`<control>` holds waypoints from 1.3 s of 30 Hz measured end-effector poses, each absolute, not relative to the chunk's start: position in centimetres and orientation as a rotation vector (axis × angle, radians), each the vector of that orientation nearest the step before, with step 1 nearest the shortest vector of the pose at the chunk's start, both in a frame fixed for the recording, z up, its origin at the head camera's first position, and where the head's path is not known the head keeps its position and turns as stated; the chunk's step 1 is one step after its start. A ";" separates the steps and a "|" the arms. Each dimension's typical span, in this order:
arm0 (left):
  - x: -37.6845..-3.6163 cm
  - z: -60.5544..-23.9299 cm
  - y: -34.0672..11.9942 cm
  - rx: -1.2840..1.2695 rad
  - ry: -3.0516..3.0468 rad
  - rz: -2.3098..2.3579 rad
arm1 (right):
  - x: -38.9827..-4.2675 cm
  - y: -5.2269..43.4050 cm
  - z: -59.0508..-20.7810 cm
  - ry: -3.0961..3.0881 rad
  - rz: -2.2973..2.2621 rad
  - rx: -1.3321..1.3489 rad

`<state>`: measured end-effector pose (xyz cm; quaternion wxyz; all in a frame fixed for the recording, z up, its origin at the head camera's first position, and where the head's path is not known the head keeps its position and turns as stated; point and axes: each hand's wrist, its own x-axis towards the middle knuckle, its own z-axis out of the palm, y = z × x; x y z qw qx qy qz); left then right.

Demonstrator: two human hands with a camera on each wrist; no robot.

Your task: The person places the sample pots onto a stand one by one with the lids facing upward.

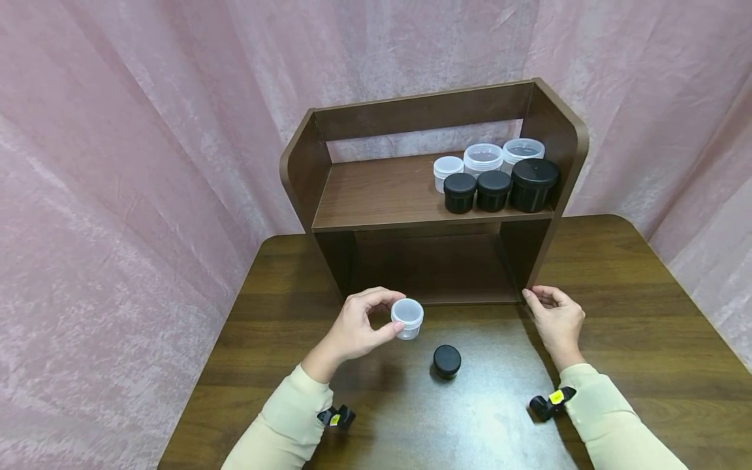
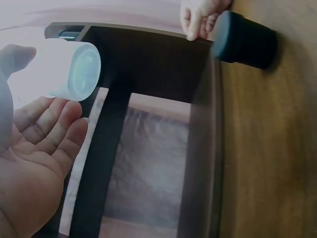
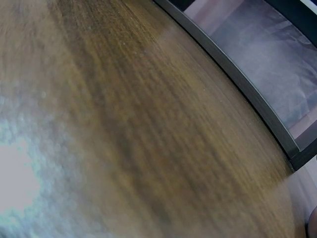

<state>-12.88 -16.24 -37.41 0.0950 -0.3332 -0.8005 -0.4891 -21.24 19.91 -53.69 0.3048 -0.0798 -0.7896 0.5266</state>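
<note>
My left hand (image 1: 365,324) pinches a small clear plastic jar (image 1: 407,318) between thumb and fingers, lifted just above the table in front of the shelf. In the left wrist view the same clear jar (image 2: 74,70) sits at my fingertips (image 2: 64,116). A small black jar (image 1: 447,361) stands on the table (image 1: 634,339) between my hands; it also shows as a black jar (image 2: 245,39) in the left wrist view. My right hand (image 1: 555,316) rests on the table beside the shelf's right foot, fingers loosely curled and holding nothing.
A dark wooden shelf unit (image 1: 423,196) stands at the back of the table. On its upper board, at the right, are three black jars (image 1: 493,189) in front and three clear jars (image 1: 483,158) behind. Pink curtain surrounds the table.
</note>
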 end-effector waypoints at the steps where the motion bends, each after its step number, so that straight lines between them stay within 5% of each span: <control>1: -12.9 -37.1 -16.2 -0.988 -2.362 -1.458 | -21.2 19.9 -53.7 -2.090 1.396 -0.211; 28: -16.7 -29.6 -15.1 -0.985 -2.142 -1.501 | -21.1 20.0 -53.6 -2.100 1.418 -0.220; 39: -21.9 -29.5 -15.5 -0.858 -2.137 -1.587 | -21.3 20.0 -54.0 -2.085 1.437 -0.227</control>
